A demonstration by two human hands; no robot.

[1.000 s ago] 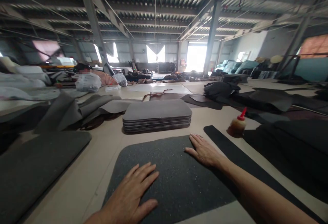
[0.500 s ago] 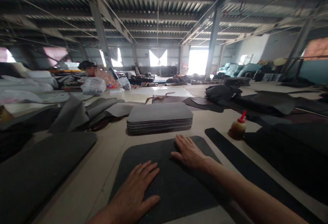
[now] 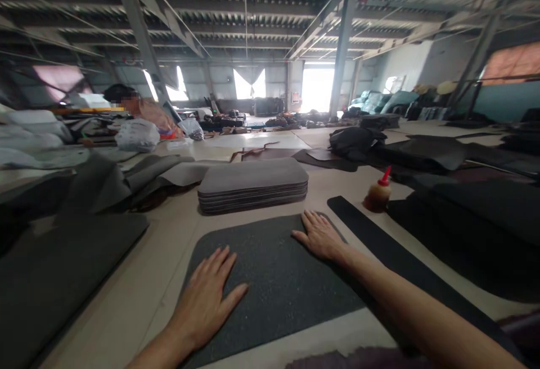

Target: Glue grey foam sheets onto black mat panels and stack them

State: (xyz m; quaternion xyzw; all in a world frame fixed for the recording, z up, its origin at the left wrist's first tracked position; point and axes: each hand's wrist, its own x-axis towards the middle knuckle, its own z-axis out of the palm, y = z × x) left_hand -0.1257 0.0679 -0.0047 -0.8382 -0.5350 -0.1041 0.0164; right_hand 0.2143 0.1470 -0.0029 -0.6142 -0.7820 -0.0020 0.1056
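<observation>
A dark grey sheet with rounded corners [image 3: 274, 279] lies flat on the pale table in front of me. My left hand [image 3: 208, 290] rests palm down on its left side, fingers spread and thumb out. On its far right corner lies my right hand [image 3: 318, 234], also flat with the fingers apart. Neither hand grips anything. Just beyond the sheet stands a neat stack of grey rounded panels [image 3: 253, 186]. To the right runs a long dark strip [image 3: 392, 251], partly hidden by my right forearm.
A glue bottle with a red nozzle [image 3: 378, 192] stands right of the stack. Dark material [image 3: 468, 239] is piled at right, and another dark sheet stack [image 3: 80, 279] lies at left. Loose grey pieces [image 3: 101, 183] are heaped behind it. A person [image 3: 139, 110] is at the far left.
My left hand has shifted left on the sheet, and my right hand has slid toward its far right corner. The view has turned slightly right and down.
</observation>
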